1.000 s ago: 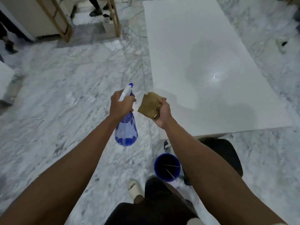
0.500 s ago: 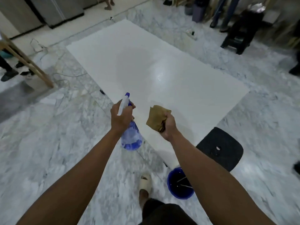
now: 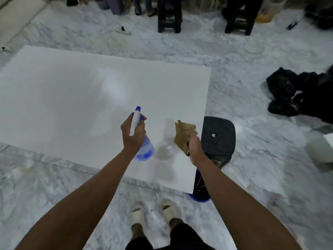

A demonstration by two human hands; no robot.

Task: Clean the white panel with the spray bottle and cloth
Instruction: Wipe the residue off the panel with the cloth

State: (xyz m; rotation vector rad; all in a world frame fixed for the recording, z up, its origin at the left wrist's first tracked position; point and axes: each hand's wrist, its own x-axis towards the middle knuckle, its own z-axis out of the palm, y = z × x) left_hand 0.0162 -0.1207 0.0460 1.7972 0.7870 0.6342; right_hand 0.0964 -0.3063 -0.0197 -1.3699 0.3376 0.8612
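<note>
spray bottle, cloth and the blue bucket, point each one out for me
spray bottle (image 3: pixel 145 150): head view, on its clear blue body below the left hand.
cloth (image 3: pixel 183 135): head view, on the tan fabric above the right hand.
blue bucket (image 3: pixel 199 197): head view, on its rim beside the right forearm.

Panel's wide open, right edge is crowded

White panel (image 3: pixel 72 105) is lying bare ahead and left; black stool (image 3: pixel 218 138) and blue bucket (image 3: pixel 199 197) are sitting just beside its near right corner.
</note>
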